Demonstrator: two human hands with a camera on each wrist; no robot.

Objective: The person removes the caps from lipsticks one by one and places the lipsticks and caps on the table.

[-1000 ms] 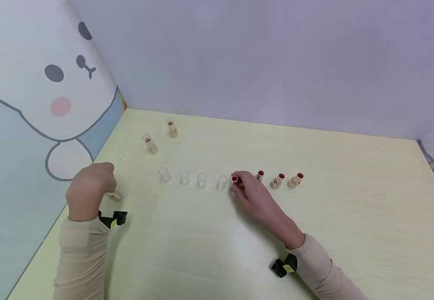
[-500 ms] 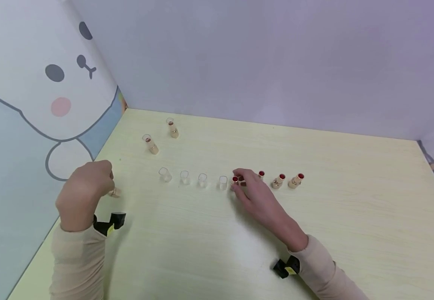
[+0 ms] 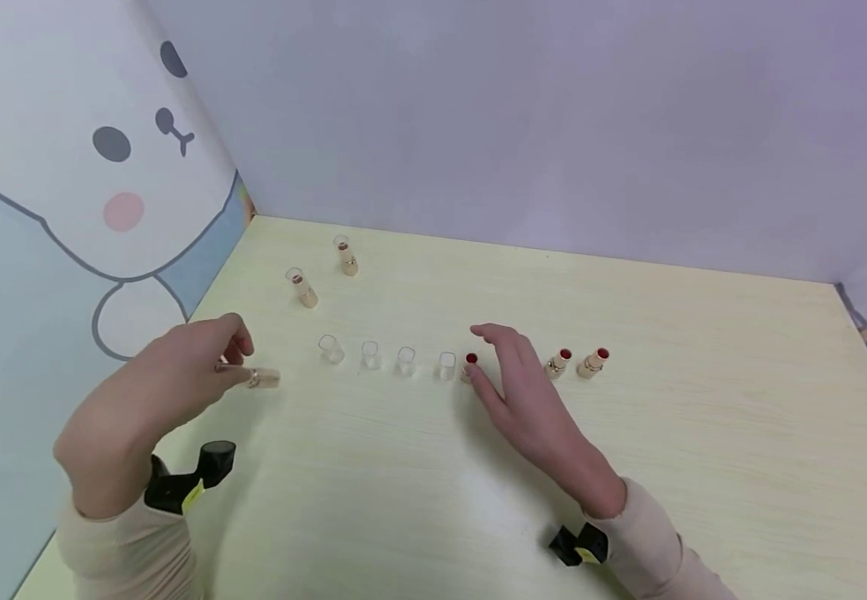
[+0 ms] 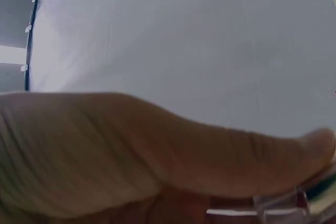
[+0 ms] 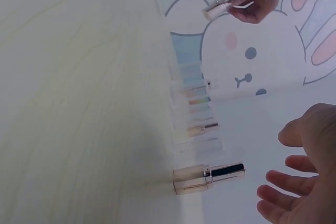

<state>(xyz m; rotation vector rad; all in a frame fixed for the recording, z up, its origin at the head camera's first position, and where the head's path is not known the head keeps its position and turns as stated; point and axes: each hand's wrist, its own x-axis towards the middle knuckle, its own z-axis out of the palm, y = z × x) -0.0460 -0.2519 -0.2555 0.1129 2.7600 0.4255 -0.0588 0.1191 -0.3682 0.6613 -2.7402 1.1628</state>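
At the left of the head view, my left hand (image 3: 171, 375) pinches a lipstick (image 3: 263, 378) tipped on its side, its base pointing right. The right wrist view shows this lipstick (image 5: 218, 7) raised in the fingers, with a clear cap over its top. My right hand (image 3: 527, 404) is spread, fingers extended, beside an uncapped lipstick (image 3: 471, 367) with a dark red tip. That lipstick (image 5: 193, 178) stands upright on the table, and in the right wrist view the fingers are apart from it. In the left wrist view, the thumb (image 4: 226, 156) covers most of the held lipstick.
Several clear caps (image 3: 407, 362) stand in a row left of the right hand. Two uncapped lipsticks (image 3: 558, 364) stand to its right. Farther back left are two lipsticks (image 3: 303, 290) with clear caps on. Walls border the pale wooden table (image 3: 373, 500) at the back and left.
My left hand has turned at the wrist, swinging its lipstick from near upright to sideways. My right fingers have opened away from the uncapped lipstick, which stays in place.
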